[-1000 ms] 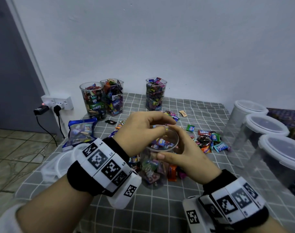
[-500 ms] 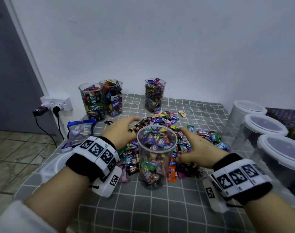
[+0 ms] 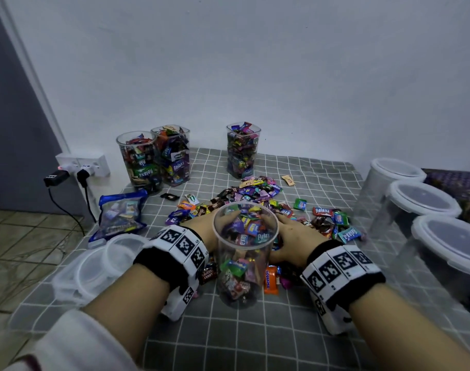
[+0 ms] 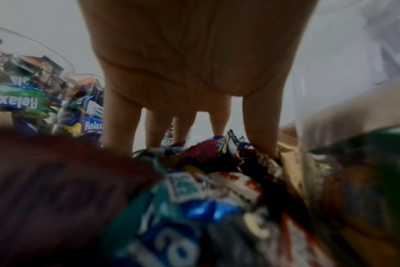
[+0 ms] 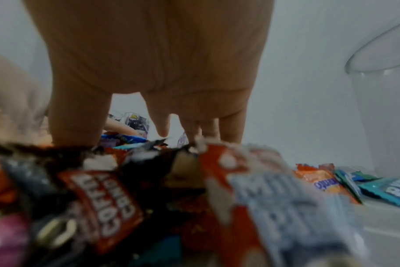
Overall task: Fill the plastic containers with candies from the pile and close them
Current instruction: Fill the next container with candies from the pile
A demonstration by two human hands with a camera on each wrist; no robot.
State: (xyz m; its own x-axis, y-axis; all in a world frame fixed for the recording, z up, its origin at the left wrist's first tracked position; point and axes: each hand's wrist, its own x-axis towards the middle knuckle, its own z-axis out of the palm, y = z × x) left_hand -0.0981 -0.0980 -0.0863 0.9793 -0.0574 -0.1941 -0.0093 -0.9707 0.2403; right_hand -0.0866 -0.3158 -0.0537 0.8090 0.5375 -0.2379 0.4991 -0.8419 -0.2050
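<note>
head view: open container (image 3: 245, 253) is standing upright near the table's (image 3: 255, 338) front edge, just before the candy pile (image 3: 255, 194). left hand (image 3: 201, 231) and right hand (image 3: 295, 236), fingers spread, are pressing into the pile either side, probably to scoop together. a second ago both were meeting over the rim.

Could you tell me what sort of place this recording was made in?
Probably a home room, not a workshop: a low surface under a grey checked cloth, a wall socket just above a tiled floor, and a plain white wall.
</note>
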